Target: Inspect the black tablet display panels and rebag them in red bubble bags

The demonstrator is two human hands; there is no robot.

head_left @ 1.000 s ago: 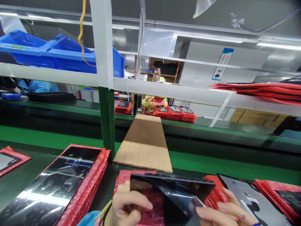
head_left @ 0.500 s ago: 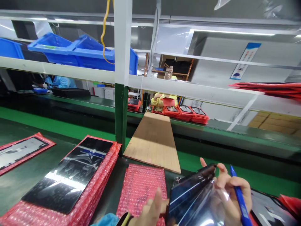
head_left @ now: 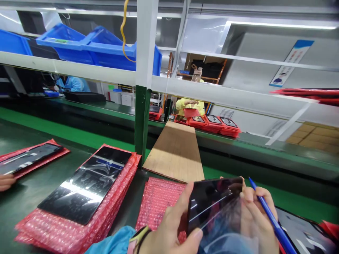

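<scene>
Upright before me is a glossy black screen panel (head_left: 212,201), with clear film (head_left: 227,236) hanging loosely over its lower face. My left hand (head_left: 169,225) grips the panel's left edge, thumb on the front. At the upper right corner my right hand (head_left: 258,215) pinches the corner or the film there; which of the two is hard to see. A blue pen (head_left: 270,218) is also tucked between its fingers, tip up. Behind my left hand lies a red bubble-wrap pouch (head_left: 161,197). A grey panel (head_left: 307,233) lies just right of my right hand.
To the left, another black panel (head_left: 87,187) rests on stacked bubble-wrap pouches (head_left: 63,233). Someone else's hand (head_left: 6,181) touches a panel (head_left: 34,155) at the far left. A wooden board (head_left: 177,151) bridges to the far bench, beside a post (head_left: 143,123). Blue bins (head_left: 100,49) sit above.
My left hand has come up and taken the panel's left edge. The panel now stands more squarely towards me, its film lying closer. Another person's hand has appeared at far left.
</scene>
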